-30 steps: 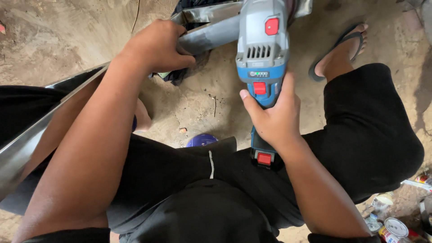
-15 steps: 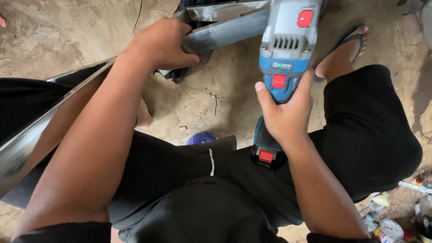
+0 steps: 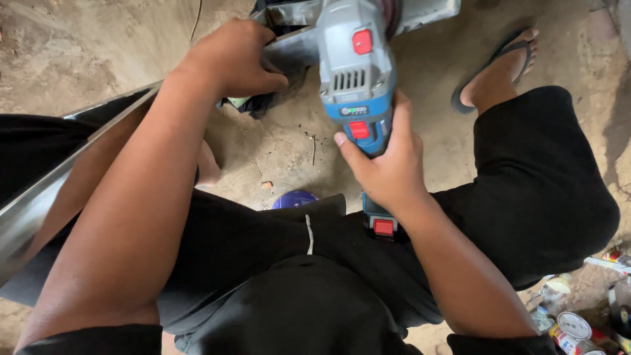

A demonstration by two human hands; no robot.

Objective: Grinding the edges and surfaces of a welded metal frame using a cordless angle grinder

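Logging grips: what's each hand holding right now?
Left hand: closed on the metal strip.
Right hand: closed on the cordless angle grinder.

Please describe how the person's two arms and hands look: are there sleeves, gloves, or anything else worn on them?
Both arms are bare from short black sleeves down. The left black sleeve edge and the right black sleeve edge show at the bottom of the view. The left hand and the right hand wear no gloves. No watch, ring or bracelet shows on either wrist or on the visible fingers.
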